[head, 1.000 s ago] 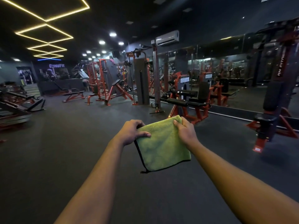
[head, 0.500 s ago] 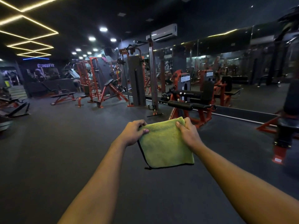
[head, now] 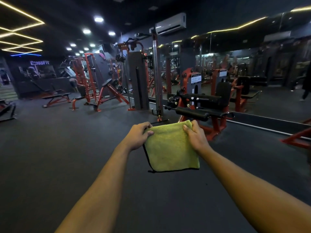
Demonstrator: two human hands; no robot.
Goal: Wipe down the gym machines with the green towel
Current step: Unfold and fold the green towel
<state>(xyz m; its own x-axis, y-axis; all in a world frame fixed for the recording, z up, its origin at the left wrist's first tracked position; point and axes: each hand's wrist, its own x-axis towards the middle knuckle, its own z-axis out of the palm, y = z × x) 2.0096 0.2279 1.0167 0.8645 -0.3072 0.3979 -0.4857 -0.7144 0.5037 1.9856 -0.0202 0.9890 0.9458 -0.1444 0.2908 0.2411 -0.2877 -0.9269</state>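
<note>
Green microfibre towel, folded square with a black stitched hem (head: 170, 148): hanging flat in the air at arm's length, stretched between both hands and touching no machine.
Left hand (head: 139, 135): pinching the towel's top left corner, thumb lying on the near face, fingers curling behind.
Right hand (head: 195, 137): gripping the top right corner the same way, thumb in front, fingers wrapping over the top edge.
Nearest machine: red steel-framed leg machine with black padded rollers (head: 193, 113) is standing just beyond the towel, backing onto the long wall mirror (head: 269, 73); nothing is touching it.
Step in hand: from where I am standing, the person seems to be squaring up the cloth and heading for this first machine; no wiping is happening yet.
Doing it well: I would be gathering the folded cloth into one palm so a broad flat face is pressing on the padding, running along each roller lengthwise and around its back, then going over the seat and grips. The free hand could be steadying the rollers, which look likely to turn under pressure.
Farther out: tall grey cable tower (head: 155, 73) is standing left of the leg machine, red-framed black benches (head: 57, 98) are lining the far side, and dark rubber floor (head: 67, 157) is spreading between them.
</note>
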